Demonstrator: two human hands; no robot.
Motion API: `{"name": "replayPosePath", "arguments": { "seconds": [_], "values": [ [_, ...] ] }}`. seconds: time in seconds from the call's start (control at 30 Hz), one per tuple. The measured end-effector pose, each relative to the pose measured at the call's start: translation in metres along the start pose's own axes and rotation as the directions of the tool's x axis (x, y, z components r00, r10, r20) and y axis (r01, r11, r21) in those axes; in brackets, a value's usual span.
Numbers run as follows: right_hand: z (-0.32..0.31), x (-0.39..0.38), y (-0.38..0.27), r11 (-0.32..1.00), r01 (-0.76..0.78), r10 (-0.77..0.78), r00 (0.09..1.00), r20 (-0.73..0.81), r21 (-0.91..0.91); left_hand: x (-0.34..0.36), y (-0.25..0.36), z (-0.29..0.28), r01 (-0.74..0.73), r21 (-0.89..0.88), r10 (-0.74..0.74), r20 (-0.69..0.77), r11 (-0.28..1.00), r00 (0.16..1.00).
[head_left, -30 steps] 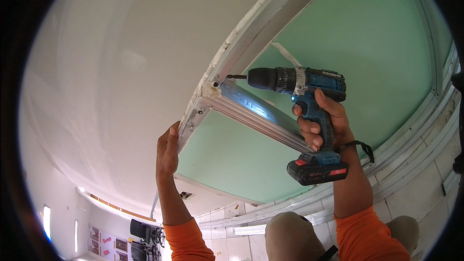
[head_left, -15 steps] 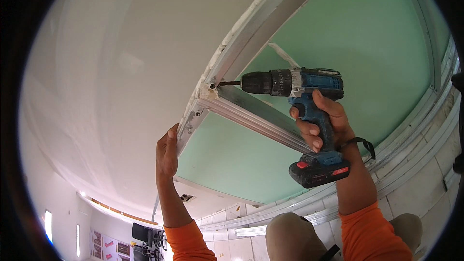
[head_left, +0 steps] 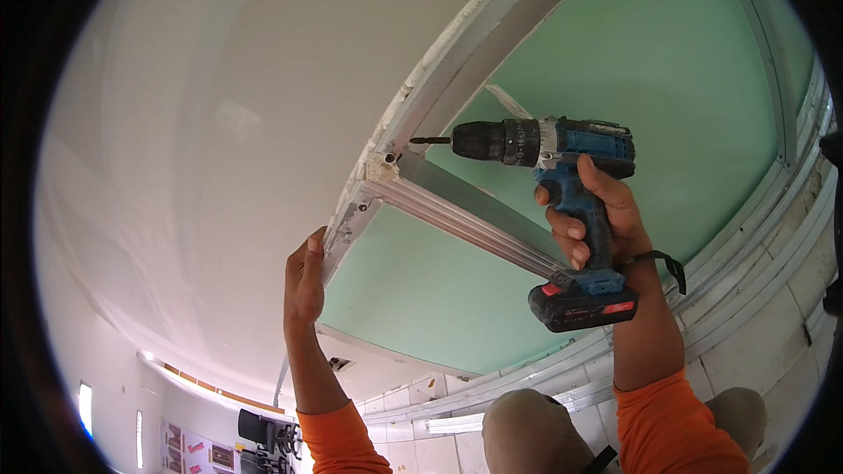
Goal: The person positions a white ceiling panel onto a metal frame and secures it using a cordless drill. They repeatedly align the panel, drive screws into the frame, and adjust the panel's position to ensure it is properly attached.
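My right hand (head_left: 606,215) is wrapped around the handle of a blue and black cordless drill (head_left: 540,142), its forefinger by the trigger. The drill lies level, its bit pointing left at the upright metal stud (head_left: 479,57). The bit tip sits just above a screw (head_left: 390,158) at the stud's joint with a ribbed metal crosspiece (head_left: 465,219); whether it touches the stud I cannot tell. A second screw (head_left: 362,207) shows lower down. My left hand (head_left: 306,281) grips the edge of the stud and white wall board (head_left: 237,167) below the joint.
Green board (head_left: 667,61) backs the metal frame. Long metal profiles (head_left: 702,333) lie along the tiled floor (head_left: 755,342) at the right. My knee (head_left: 531,430) is at the bottom. Black chairs (head_left: 263,434) stand far off at lower left.
The drill has shifted slightly right and up in my right hand, and its bit has come away from the screw at the joint. My left hand stays at the edge.
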State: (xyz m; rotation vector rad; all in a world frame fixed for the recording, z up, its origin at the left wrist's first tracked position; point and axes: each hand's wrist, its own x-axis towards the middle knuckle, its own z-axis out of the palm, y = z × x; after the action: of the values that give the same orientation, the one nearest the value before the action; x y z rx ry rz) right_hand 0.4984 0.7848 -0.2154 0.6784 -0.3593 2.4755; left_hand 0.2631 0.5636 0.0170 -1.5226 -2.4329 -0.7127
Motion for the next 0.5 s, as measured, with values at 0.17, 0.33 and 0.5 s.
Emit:
{"name": "replayPosePath", "arguments": {
  "seconds": [0.17,0.33,0.5],
  "values": [
    [-0.003,0.011,0.003,0.999,-0.018,0.018,1.000,-0.001,0.027,0.007,0.001,-0.001,0.024,0.019,-0.024,0.016,1.000,1.000],
    [-0.006,0.001,0.010,0.999,-0.036,0.035,0.999,0.019,0.034,-0.007,-0.003,0.001,0.008,-0.007,-0.008,0.020,1.000,1.000],
    [-0.006,-0.014,0.013,0.995,-0.089,0.089,0.996,-0.001,0.035,-0.023,-0.005,0.004,0.043,0.018,-0.044,0.032,0.999,0.999]
  ]
}}
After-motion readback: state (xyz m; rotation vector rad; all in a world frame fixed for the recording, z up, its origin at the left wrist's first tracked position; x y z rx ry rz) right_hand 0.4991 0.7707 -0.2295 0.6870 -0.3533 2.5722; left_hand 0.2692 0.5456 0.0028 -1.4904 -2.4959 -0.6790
